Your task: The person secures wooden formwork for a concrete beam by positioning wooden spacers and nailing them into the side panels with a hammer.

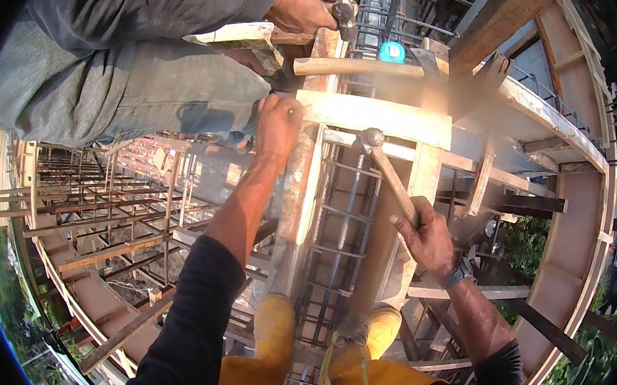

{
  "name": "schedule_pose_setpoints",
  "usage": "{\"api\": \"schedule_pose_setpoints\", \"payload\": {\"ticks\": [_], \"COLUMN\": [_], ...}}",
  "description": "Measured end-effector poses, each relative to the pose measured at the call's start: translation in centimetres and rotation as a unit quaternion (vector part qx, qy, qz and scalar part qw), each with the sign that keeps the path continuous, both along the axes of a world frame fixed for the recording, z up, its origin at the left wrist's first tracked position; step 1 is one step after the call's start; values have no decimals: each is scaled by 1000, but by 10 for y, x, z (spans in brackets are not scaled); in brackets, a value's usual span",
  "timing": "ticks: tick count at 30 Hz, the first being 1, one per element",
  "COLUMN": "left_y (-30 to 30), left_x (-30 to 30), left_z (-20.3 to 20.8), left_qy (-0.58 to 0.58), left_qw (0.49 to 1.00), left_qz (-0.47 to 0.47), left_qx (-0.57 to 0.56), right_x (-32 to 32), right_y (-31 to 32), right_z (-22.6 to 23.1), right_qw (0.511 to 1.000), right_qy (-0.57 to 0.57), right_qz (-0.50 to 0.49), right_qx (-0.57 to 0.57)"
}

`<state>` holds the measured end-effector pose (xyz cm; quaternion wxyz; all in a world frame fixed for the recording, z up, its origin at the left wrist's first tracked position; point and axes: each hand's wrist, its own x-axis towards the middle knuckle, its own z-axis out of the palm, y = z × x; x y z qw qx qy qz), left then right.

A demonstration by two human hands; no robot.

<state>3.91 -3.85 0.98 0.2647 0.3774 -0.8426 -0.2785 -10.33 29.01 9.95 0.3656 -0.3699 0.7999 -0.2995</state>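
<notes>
A pale wooden board lies crosswise over the two sides of a narrow wooden form. At its left end my left hand is closed, fingers curled against the board's end. A small dark spot shows between those fingers, too small to name. My right hand grips the wooden handle of a hammer. The hammer's metal head is over the form, just below the board's near edge. Steel reinforcing bars run lengthwise inside the form, tied with cross stirrups.
A co-worker's hand holds another hammer at the top; their bent leg is at left. A blue tape measure sits beyond a wooden stick. My yellow boots straddle the form. Open timber framing drops away below.
</notes>
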Motion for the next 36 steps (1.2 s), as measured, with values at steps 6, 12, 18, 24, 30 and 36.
{"api": "schedule_pose_setpoints", "payload": {"ticks": [6,12,18,24,30,36], "left_y": [-6,0,6,5,3,9], "left_x": [2,-15,-17,-16,-16,-15], "left_z": [-2,-26,-10,-20,-27,-22], "left_qy": [-47,146,137,125,142,92], "left_qw": [997,978,983,992,990,995], "left_qz": [31,54,22,5,1,44], "left_qx": [-47,139,119,35,-18,-15], "right_x": [-8,-1,-4,-2,9,8], "right_y": [-53,-76,-97,-115,-131,-134], "right_z": [3,1,8,17,21,14], "right_qw": [996,996,998,996,987,985], "right_qy": [1,34,41,54,75,113], "right_qz": [-20,14,36,35,37,80], "right_qx": [-85,-81,-43,-68,-136,-107]}}
